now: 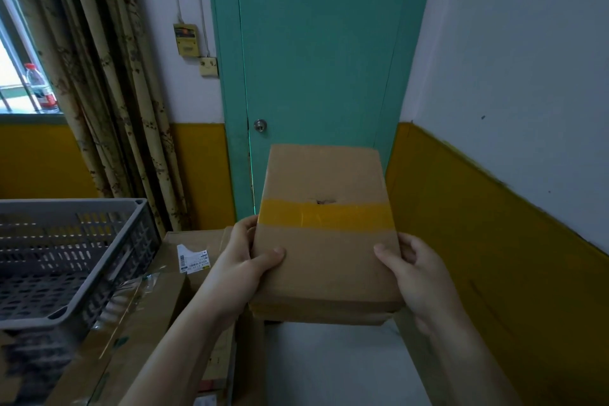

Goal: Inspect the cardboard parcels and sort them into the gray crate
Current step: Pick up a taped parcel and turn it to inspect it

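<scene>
I hold a brown cardboard parcel (324,241) up in front of me with both hands. A band of yellow tape crosses its top face, and a small torn hole sits just above the tape. My left hand (245,260) grips its left edge, thumb on top. My right hand (412,273) grips its right edge the same way. The gray crate (71,260), perforated and showing nothing inside, stands to the left on larger flat cardboard boxes (148,316).
A teal door (323,59) is straight ahead, with a white and yellow wall (510,142) close on the right. Curtains (108,92) and a window with a plastic bottle (41,89) are at the left. A labelled box (194,250) lies beside the crate. Pale floor (329,366) shows below the parcel.
</scene>
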Action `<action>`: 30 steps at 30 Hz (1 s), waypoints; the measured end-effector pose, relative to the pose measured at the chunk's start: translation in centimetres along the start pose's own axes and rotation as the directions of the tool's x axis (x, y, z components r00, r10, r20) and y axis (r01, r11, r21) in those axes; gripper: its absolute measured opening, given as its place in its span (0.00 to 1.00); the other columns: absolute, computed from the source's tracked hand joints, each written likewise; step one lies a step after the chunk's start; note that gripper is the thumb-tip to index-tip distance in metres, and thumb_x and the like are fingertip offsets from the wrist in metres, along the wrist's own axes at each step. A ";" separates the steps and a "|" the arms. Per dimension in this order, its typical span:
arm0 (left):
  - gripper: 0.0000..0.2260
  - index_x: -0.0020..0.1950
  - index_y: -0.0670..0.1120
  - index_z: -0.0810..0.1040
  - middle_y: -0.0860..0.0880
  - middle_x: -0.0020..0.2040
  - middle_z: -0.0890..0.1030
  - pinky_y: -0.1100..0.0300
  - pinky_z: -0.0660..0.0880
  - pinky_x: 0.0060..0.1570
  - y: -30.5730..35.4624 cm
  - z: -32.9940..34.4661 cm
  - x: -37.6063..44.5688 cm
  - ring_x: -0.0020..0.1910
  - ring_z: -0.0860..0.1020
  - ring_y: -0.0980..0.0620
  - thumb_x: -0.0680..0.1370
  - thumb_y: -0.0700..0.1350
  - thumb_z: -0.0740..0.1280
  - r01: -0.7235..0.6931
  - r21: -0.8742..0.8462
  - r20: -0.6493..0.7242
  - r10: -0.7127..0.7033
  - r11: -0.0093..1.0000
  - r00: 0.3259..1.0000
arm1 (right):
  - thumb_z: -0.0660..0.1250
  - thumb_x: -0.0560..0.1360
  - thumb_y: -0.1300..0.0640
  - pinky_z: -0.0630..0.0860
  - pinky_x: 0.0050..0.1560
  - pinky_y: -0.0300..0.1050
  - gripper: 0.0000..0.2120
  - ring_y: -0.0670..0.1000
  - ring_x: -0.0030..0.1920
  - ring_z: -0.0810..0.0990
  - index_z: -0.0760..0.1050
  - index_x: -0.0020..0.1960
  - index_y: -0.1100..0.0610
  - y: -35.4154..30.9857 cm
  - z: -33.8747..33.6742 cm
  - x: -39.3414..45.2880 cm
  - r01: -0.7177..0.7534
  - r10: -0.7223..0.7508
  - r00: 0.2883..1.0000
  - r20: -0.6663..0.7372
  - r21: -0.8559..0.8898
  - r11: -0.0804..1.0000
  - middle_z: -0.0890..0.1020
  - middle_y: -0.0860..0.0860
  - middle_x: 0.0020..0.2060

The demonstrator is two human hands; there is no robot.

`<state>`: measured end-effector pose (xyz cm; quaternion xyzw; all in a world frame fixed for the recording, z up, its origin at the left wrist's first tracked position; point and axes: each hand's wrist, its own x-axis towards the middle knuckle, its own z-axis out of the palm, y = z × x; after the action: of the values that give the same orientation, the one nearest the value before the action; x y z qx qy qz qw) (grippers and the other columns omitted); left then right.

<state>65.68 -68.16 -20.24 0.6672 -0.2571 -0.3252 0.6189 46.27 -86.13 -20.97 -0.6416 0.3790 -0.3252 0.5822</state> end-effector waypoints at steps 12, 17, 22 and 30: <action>0.27 0.71 0.63 0.70 0.55 0.66 0.73 0.47 0.77 0.64 0.6 0.7 0.6 0.65 0.76 0.50 0.73 0.68 0.63 -0.118 0.269 -0.062 0.139 0.956 0.988 | 0.66 0.73 0.30 0.82 0.55 0.56 0.22 0.50 0.54 0.83 0.83 0.56 0.44 -0.8 0.7 -0.1 -0.017 0.017 1.000 -0.004 -0.180 0.984 0.84 0.42 0.52; 0.05 0.52 0.67 0.70 0.64 0.56 0.68 0.47 0.75 0.63 0.0 0.9 1.2 0.62 0.73 0.51 0.79 0.63 0.65 -0.161 0.351 -0.088 0.204 0.922 0.975 | 0.66 0.75 0.32 0.83 0.52 0.56 0.16 0.49 0.49 0.83 0.82 0.48 0.43 0.0 0.7 0.2 0.047 -0.052 0.999 -0.010 -0.266 0.963 0.85 0.42 0.47; 0.10 0.56 0.64 0.69 0.58 0.60 0.74 0.49 0.79 0.56 -0.4 0.6 1.4 0.60 0.77 0.52 0.79 0.60 0.68 -0.114 0.273 -0.130 0.154 0.955 0.979 | 0.70 0.75 0.37 0.81 0.57 0.58 0.10 0.50 0.53 0.83 0.80 0.50 0.41 0.5 0.7 0.8 0.060 -0.060 0.998 0.007 -0.223 0.973 0.84 0.41 0.51; 0.15 0.51 0.55 0.67 0.49 0.52 0.78 0.42 0.83 0.51 0.7 1.4 1.9 0.51 0.81 0.48 0.79 0.64 0.65 -0.072 0.229 -0.241 0.129 0.971 0.962 | 0.56 0.70 0.21 0.75 0.58 0.54 0.43 0.53 0.53 0.75 0.71 0.69 0.54 -0.9 2.3 1.2 -0.030 0.003 0.997 -0.076 -0.358 0.933 0.76 0.48 0.53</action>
<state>65.92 -70.58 -19.76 0.7532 -0.2436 -0.1747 0.5855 48.98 -85.97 -20.37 -0.7214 0.4588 -0.2690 0.4435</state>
